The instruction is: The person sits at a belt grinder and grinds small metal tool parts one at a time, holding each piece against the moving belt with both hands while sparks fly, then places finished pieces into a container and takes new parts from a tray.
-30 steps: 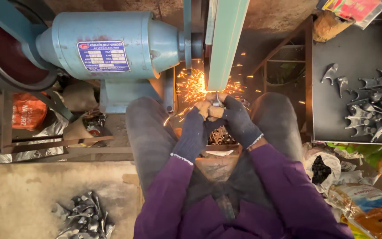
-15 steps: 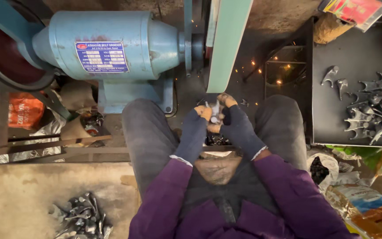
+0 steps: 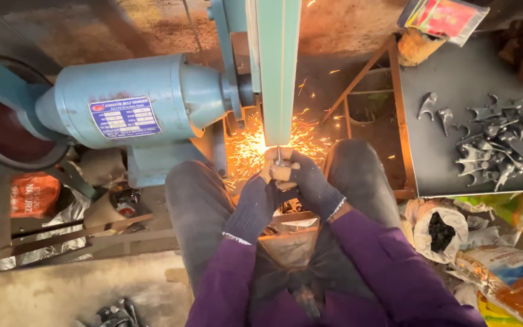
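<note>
Both hands wear dark knitted gloves with worn fingertips and grip one small metal piece (image 3: 278, 157) together. My left hand (image 3: 254, 203) and my right hand (image 3: 310, 181) press it against the lower end of the green grinding belt (image 3: 278, 66). Orange sparks (image 3: 249, 148) spray out to the left and right of the contact point. The blue motor housing (image 3: 134, 100) of the belt grinder sits to the left of the belt. My knees frame the hands on either side.
A dark tray (image 3: 437, 139) at the right carries several small metal parts (image 3: 503, 148). More metal parts (image 3: 116, 313) lie on a board at the lower left. Bags and wrappers (image 3: 491, 272) crowd the floor at the lower right; an orange bag (image 3: 34, 194) sits at the left.
One second ago the piece was on the belt with sparks; half a second ago my hands had drawn it back. Now it is against the belt again and sparks fly.
</note>
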`<action>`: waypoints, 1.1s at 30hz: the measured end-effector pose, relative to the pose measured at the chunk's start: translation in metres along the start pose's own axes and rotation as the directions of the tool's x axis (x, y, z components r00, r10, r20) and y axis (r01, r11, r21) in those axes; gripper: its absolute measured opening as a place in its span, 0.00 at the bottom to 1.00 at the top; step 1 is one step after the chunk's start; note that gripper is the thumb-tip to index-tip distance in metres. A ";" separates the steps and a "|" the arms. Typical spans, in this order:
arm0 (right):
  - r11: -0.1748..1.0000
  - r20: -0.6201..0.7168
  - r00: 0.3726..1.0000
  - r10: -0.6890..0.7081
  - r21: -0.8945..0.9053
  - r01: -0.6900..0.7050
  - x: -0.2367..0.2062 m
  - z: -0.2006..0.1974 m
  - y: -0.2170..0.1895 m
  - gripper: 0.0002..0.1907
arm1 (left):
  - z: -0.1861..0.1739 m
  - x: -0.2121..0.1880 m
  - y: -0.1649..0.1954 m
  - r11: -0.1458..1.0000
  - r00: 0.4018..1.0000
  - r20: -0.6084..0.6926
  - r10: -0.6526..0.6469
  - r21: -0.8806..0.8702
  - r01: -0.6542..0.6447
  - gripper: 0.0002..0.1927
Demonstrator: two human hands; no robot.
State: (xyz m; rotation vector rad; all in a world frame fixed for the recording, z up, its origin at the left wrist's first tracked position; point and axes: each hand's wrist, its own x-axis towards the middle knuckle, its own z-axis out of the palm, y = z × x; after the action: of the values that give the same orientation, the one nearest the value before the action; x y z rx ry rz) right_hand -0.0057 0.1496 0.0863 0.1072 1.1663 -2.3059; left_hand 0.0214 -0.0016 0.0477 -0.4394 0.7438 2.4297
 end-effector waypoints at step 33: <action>-0.176 -0.115 0.415 -0.903 -0.782 -0.598 -0.016 -0.204 -0.175 0.19 | 0.056 0.007 -0.003 0.255 0.972 -0.151 0.180 0.961 0.102 0.25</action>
State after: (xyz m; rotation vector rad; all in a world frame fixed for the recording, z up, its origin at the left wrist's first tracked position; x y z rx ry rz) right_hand -0.1151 0.3951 0.0909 0.6096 3.5825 -0.1877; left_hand 0.0097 0.0365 0.0880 -0.1539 2.1781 1.4289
